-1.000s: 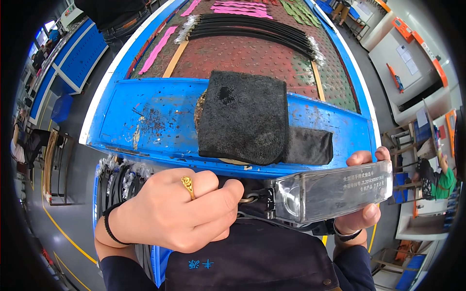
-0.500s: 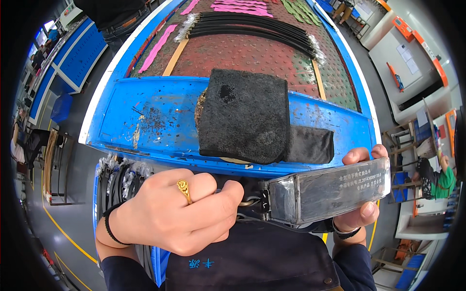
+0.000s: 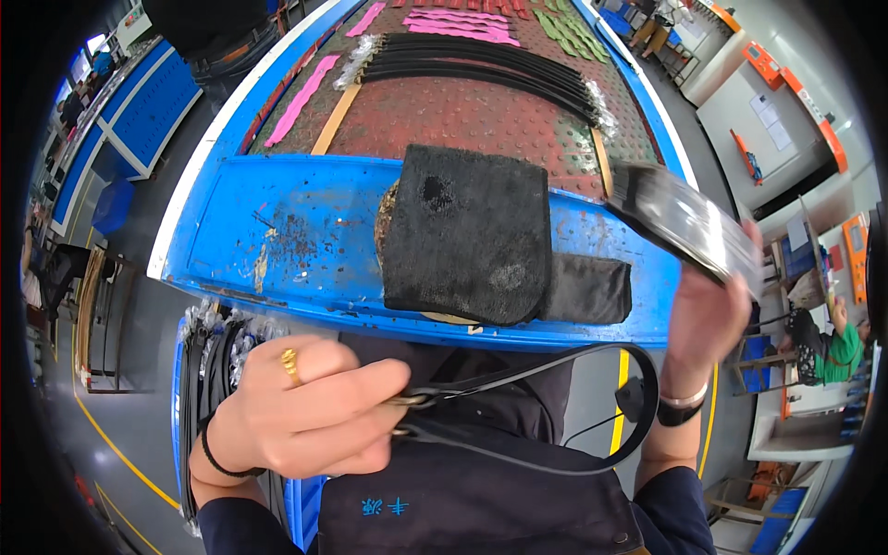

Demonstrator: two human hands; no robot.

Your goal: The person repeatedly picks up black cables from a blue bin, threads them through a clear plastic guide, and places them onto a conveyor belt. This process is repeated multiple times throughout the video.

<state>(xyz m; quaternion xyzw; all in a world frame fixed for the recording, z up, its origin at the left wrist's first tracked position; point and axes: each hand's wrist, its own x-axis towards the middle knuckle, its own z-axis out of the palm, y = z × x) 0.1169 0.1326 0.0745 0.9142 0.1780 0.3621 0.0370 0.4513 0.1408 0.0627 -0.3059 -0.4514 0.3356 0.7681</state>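
Observation:
My left hand point(image 3: 319, 407), a ring on one finger, is closed on the metal-fitted ends of a narrow black strap point(image 3: 647, 407). The strap bends into a loop that stretches right in front of my apron. Raised at the right, my right hand point(image 3: 708, 319) grips a clear, box-shaped container with a dark end point(image 3: 689, 222); motion blurs both. The container is apart from the strap, over the right end of the blue tray point(image 3: 305, 217). A folded black cloth point(image 3: 472, 245) lies on that tray, over something round and brownish whose edge shows at its left.
Beyond the tray, several black straps point(image 3: 472, 67) with plastic-wrapped ends lie across wooden sticks on a studded red-green surface. Pink strips point(image 3: 301, 102) and green strips point(image 3: 573, 37) lie around them. A blue crate point(image 3: 178, 388) of straps stands at lower left. A person point(image 3: 217, 42) stands at far left.
My right hand has swung the clear container up and away to the right, off the strap. The strap's loop now shows, and my left hand has moved slightly left with its ends.

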